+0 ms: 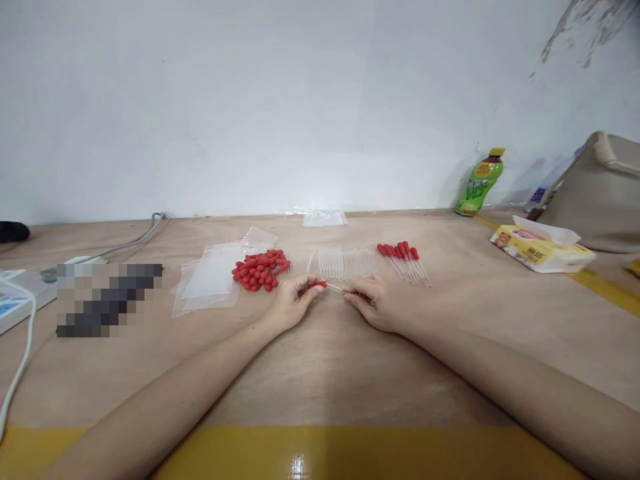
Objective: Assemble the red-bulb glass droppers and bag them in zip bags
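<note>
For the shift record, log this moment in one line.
left hand: holds red rubber bulb; right hand: holds slim clear tube; beyond right hand: red-topped clear droppers

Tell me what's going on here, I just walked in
A person's left hand holds a red bulb and the right hand a thin clear tube; the two appear to meet. Loose red bulbs lie heaped to the left, more clear tubes lie in a row just beyond, and bulb-topped tubes lie to the right.
</note>
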Motion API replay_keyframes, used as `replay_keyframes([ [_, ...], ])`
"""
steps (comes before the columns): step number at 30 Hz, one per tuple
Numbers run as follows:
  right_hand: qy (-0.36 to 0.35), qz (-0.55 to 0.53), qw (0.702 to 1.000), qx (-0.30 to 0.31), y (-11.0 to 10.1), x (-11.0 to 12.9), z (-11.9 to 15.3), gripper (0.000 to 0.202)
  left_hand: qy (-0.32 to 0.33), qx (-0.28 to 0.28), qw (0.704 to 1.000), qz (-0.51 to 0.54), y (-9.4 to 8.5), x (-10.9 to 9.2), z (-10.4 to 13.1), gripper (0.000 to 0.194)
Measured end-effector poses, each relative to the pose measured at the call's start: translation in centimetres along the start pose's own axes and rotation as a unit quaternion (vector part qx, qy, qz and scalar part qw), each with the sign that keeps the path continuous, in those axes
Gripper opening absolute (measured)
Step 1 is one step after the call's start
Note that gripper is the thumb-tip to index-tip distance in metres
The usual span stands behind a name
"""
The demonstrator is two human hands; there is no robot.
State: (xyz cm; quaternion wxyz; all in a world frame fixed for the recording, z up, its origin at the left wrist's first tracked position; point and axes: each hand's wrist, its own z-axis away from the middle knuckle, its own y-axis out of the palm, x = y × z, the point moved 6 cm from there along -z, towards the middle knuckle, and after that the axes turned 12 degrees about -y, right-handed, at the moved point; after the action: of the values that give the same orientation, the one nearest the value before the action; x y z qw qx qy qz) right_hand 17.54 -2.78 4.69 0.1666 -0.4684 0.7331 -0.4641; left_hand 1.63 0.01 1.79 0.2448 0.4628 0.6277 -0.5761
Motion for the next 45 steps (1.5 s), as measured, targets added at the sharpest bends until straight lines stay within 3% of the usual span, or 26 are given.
replay_keyframes([
  [5, 0.006, -0.030, 0.999, 0.007, -0.4, -0.8, 0.2, 0.018, 0.002, 0.043, 0.999, 0.005, 0.3, -0.9, 0.6, 0.023],
  [8, -0.022, 0.004, 1.000, 0.018, 0.0, -1.0, 0.4, 0.020, 0.013, 0.051, 0.998, -0.038, 0.5, -1.6, 0.8, 0.020],
  [13, -0.030, 0.078, 0.997, -0.002, 0.0, -0.4, 0.3, 0.021, 0.012, 0.031, 0.996, -0.082, 0.5, -1.7, 0.7, 0.024],
  [20, 0.027, 0.030, 0.999, 0.003, -0.4, -0.5, 0.2, 0.009, 0.004, 0.024, 0.998, -0.050, 0.3, -1.3, 0.5, 0.025],
  [25, 0.011, 0.016, 1.000, 0.003, -0.6, -0.3, 0.2, 0.011, -0.009, 0.020, 0.999, -0.033, 0.2, -1.3, 0.7, 0.030],
  [37, -0.029, 0.002, 1.000, -0.004, 1.5, -0.7, 0.4, 0.028, 0.008, 0.044, 0.998, -0.038, 0.8, -2.1, 1.1, 0.027],
  [45, 0.017, 0.011, 0.999, 0.045, 2.0, -1.0, 0.2, 0.029, 0.013, 0.044, 0.998, -0.042, 0.7, -1.9, 1.0, 0.031],
])
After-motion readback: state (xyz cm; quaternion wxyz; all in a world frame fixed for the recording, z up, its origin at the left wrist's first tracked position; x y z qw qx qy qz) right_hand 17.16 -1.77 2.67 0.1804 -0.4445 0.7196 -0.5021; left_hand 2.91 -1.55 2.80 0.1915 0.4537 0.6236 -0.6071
